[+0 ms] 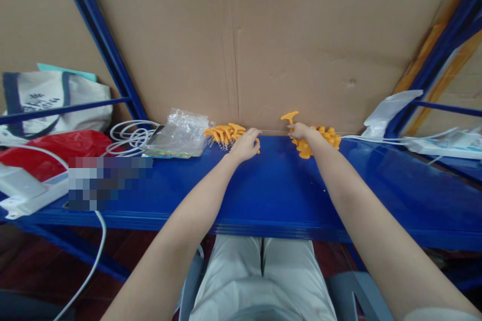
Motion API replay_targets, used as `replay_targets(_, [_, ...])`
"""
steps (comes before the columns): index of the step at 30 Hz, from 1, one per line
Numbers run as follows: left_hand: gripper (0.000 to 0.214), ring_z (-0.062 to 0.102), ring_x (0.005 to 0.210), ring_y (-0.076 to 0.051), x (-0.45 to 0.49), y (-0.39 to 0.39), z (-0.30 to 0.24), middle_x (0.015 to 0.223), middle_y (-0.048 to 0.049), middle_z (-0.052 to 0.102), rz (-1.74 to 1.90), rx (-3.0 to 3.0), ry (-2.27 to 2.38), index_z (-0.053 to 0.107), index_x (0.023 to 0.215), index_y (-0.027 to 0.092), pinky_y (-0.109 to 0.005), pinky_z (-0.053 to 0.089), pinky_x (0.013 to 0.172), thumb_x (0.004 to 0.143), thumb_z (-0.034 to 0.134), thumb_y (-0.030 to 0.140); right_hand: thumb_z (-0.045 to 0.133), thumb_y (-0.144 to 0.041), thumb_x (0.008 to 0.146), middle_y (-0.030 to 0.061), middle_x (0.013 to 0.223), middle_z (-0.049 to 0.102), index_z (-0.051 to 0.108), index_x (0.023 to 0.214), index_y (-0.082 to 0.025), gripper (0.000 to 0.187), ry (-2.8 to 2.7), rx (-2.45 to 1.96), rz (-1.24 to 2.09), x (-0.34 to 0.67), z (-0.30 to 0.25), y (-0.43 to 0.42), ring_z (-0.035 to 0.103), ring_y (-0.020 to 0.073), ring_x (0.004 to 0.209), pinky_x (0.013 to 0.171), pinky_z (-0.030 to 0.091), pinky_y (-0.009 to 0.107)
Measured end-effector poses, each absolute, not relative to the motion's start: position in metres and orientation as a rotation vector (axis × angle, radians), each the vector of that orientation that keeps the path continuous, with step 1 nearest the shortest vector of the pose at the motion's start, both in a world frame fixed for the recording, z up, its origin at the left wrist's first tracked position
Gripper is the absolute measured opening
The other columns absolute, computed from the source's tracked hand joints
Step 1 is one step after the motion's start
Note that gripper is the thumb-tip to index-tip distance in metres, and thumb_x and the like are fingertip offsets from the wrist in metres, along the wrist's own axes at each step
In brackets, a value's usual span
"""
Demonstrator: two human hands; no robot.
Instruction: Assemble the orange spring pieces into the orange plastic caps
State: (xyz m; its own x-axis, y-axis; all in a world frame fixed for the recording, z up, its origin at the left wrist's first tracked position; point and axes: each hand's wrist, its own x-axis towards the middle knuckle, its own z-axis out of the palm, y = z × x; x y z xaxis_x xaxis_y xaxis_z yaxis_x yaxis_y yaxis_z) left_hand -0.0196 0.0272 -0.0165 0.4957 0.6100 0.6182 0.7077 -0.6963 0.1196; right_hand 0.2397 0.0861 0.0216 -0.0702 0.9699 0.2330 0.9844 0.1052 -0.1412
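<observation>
My right hand (300, 131) pinches an orange T-shaped plastic piece (289, 116) and holds it upright. It is just above the left end of a heap of loose orange pieces (327, 136) by the cardboard wall. Farther left, my left hand (246, 145) is closed, its fingers curled around a small orange piece (258, 146) that shows only in part. Beside that hand lies a row of orange T-shaped pieces (225, 133) with small metal chains (222, 146) hanging toward me. My fingers hide part of both groups.
Clear plastic bags (181, 133) and a coiled white cable (130, 138) lie to the left on the blue table (271, 185). A red bag (71, 144), a power strip (37, 195) and a canvas tote (86, 98) are farther left. Cardboard (293, 45) rises behind; another power strip (448, 145) is at right.
</observation>
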Motion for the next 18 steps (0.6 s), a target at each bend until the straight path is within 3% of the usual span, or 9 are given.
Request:
replay_targets(3, [0.039,0.064,0.125,-0.023,-0.020,0.027,-0.016,0.127,-0.0105,0.069,-0.975,-2.582,-1.150,0.063,0.121,0.018,-0.040,0.051,0.112,0.085,0.053,0.006,0.063,-0.022,0.094,0.0174,0.142,0.066,0.066,0.142,-0.023,0.048,-2.088,-2.026,-0.054,0.239,0.030,0.082,0.059,0.0407,0.135,0.112,0.039,0.070])
replay_targets(5, [0.039,0.065,0.124,-0.023,-0.021,0.027,-0.016,0.127,-0.0108,0.069,-0.973,-2.586,-1.151,0.063,0.121,0.017,-0.040,0.051,0.112,0.085,0.052,0.007,0.059,-0.023,0.096,0.0134,0.147,0.063,0.067,0.141,-0.027,0.046,-2.092,-2.043,-0.059,0.239,0.037,0.078,0.055,0.0400,0.139,0.113,0.034,0.074])
replay_targets(12, [0.039,0.065,0.122,-0.023,-0.019,0.022,-0.014,0.128,-0.0114,0.068,-0.960,-2.589,-1.203,0.063,0.123,0.017,-0.040,0.051,0.111,0.087,0.051,0.008,0.060,-0.022,0.094,0.0064,0.134,0.073,0.076,0.128,-0.032,0.038,-2.143,-2.065,-0.068,0.238,0.051,0.063,0.062,0.0346,0.132,0.118,0.031,0.069])
replay_targets(18, [0.040,0.065,0.122,-0.022,-0.018,0.021,-0.013,0.127,-0.0095,0.069,-0.946,-2.595,-1.209,0.063,0.122,0.019,-0.040,0.051,0.111,0.086,0.051,0.007,0.065,-0.020,0.092,0.0099,0.134,0.073,0.077,0.124,-0.027,0.034,-2.171,-2.119,-0.069,0.234,0.049,0.055,0.062,0.0334,0.131,0.119,0.031,0.067])
